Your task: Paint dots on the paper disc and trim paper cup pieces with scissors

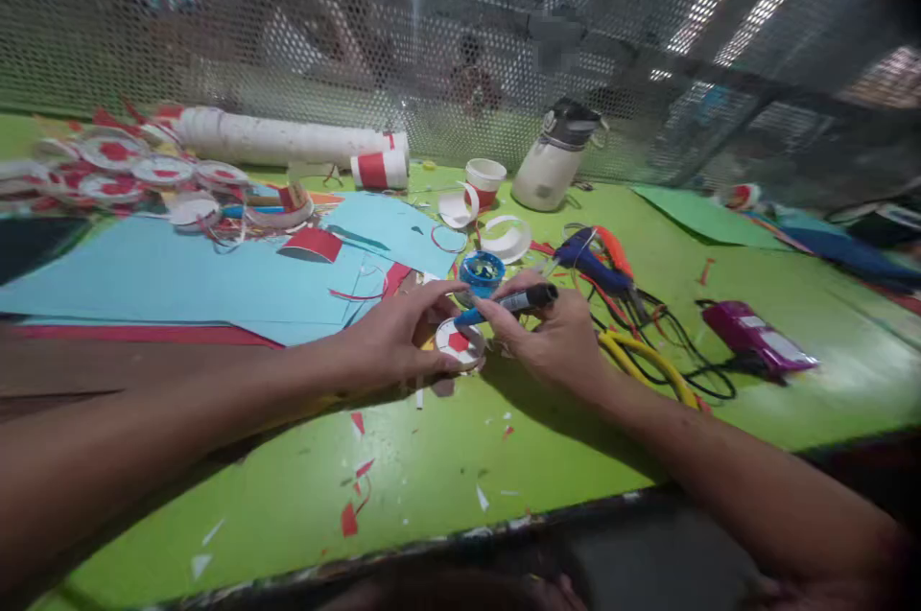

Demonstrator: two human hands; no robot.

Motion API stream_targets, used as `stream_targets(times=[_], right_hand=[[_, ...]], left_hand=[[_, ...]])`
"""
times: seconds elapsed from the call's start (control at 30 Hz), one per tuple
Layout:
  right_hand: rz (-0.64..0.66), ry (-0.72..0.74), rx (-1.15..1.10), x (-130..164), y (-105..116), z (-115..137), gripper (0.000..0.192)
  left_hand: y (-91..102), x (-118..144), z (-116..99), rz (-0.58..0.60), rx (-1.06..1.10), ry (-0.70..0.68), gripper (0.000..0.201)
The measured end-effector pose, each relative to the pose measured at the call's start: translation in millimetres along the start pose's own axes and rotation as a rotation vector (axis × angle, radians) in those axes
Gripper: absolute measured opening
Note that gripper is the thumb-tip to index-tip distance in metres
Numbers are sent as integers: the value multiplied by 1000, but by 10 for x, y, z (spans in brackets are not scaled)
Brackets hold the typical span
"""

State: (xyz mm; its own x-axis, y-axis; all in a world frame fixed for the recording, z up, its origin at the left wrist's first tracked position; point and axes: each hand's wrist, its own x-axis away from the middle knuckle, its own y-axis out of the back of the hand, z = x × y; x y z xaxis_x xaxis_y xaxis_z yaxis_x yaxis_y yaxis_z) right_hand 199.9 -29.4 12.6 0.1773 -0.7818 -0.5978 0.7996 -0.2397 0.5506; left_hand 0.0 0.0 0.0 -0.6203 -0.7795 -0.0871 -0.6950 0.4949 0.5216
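You are working at a lime-green bench (288,505), shiny in places and chipped along its near edge. Behind it stands a perforated metal screen (251,35), with a dim room and a few bright lights showing through.

Your left hand (407,328) has its fingers pinching one small white disc (459,342) by the rim, above the middle of the bench — a red hexagon marks its centre. Your right hand (557,333) has its fingers closed around one marker (516,300), blue at the front and black at the back, angled down to the disc's upper edge.

Just beyond your hands you have one round blue container (482,270), two curled white strips (507,239), one upright red-and-white cup (485,179) and one cream jug (547,175) with a dark top. One banded cup (378,170) lies beside a long row of nested white cups (280,139). To your right are one blue-and-orange tool (597,256), one yellow loop (651,357) and one purple device (759,338).

You cannot count the heaped discs (115,151) at far left — they overlap — and the blue sheets (179,270) cover one another. Your thumb and fingers hide part of the held disc's rim; whether the marker's tip touches it, you cannot tell. Shapes behind the screen are blurred.
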Motion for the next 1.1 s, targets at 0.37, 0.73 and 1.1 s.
stream_targets(times=[0.37,0.73,1.1], right_hand=[[-119,-77,-128,-1,30,19,18],[-148,11,-18,-46,58,17,18],[-46,-18,-113,-25,70,60,11]], left_hand=[[-30,35,-7,12,95,9,73],[-32,37,15,24,130,2,72],[-44,45,-1,21,127,33,70]])
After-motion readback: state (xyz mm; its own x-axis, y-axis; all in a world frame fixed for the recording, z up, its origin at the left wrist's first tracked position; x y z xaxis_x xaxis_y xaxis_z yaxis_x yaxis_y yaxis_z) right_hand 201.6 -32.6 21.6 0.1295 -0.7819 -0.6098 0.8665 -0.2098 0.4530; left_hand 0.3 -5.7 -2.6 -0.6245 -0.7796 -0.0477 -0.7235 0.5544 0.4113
